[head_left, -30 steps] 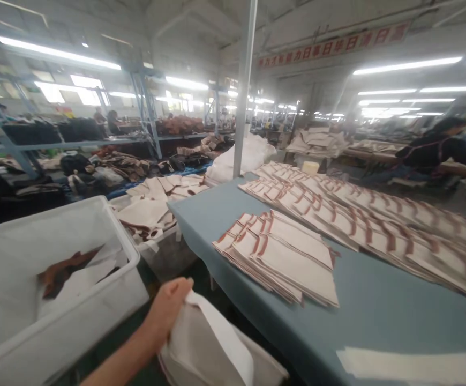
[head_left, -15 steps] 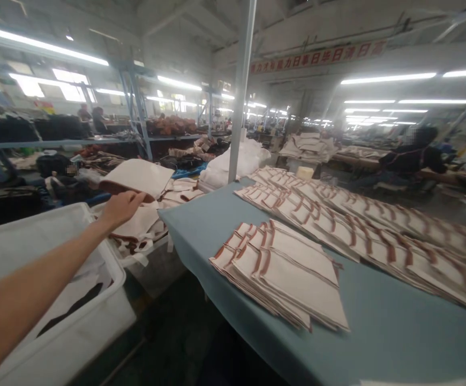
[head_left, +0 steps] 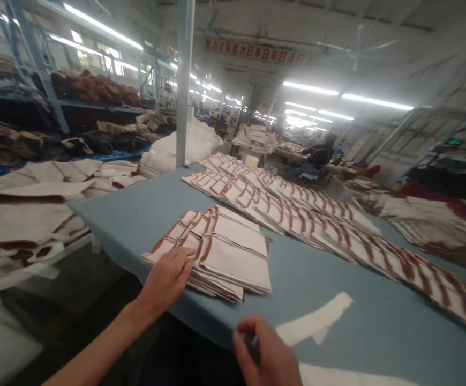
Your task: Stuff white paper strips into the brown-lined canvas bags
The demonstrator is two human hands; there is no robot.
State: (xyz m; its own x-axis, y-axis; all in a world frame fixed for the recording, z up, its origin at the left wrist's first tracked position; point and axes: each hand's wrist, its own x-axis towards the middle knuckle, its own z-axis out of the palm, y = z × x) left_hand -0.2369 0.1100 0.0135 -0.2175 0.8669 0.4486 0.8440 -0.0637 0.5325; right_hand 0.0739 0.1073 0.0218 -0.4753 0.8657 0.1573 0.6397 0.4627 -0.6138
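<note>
My left hand (head_left: pixel 168 281) reaches over the front left edge of a stack of cream fabric panels (head_left: pixel 235 244) with brown trim. Its fingers lie extended on the panels; the thumb is hidden. At the table's front edge is my right hand (head_left: pixel 269 354), blurred, with thumb and forefinger curled together. Whatever they may pinch is too unclear to name. Just beyond that hand, a white strip (head_left: pixel 317 317) lies on the blue-green table (head_left: pixel 116 206). Another white piece (head_left: pixel 349 377) shows at the bottom edge.
Long overlapping rows of similar panels (head_left: pixel 317 222) run across the table's far side. A metal post (head_left: pixel 185 86) stands behind the table's far corner. At left, more cream pieces (head_left: pixel 28 214) fill a white bin. A person (head_left: pixel 321 153) sits in the background.
My left hand has let go of the cream piece over the left bin and moved right to the stack. My right hand has come into view, and the view has turned right.
</note>
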